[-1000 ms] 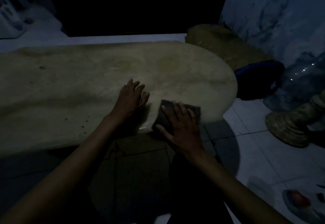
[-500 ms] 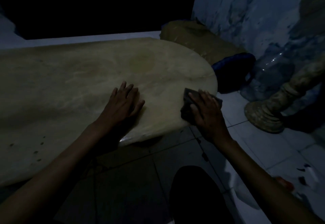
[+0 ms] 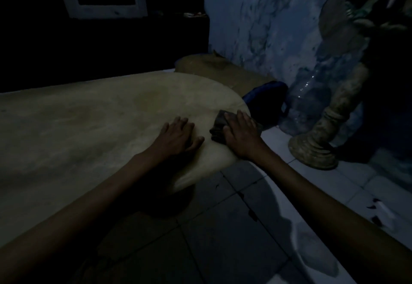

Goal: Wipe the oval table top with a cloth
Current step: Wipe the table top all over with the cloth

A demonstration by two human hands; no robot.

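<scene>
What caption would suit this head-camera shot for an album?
In dim light, the right hand presses a dark cloth near the oval table top edge; the left hand rests flat.

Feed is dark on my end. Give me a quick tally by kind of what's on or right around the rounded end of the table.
Hands: 2, left hand flat on the table top, right hand pressing the cloth
Cloths: 1, dark cloth
Clear plastic jugs: 1
Blue objects on floor: 1
Pedestal statues: 1
Total: 6
</scene>
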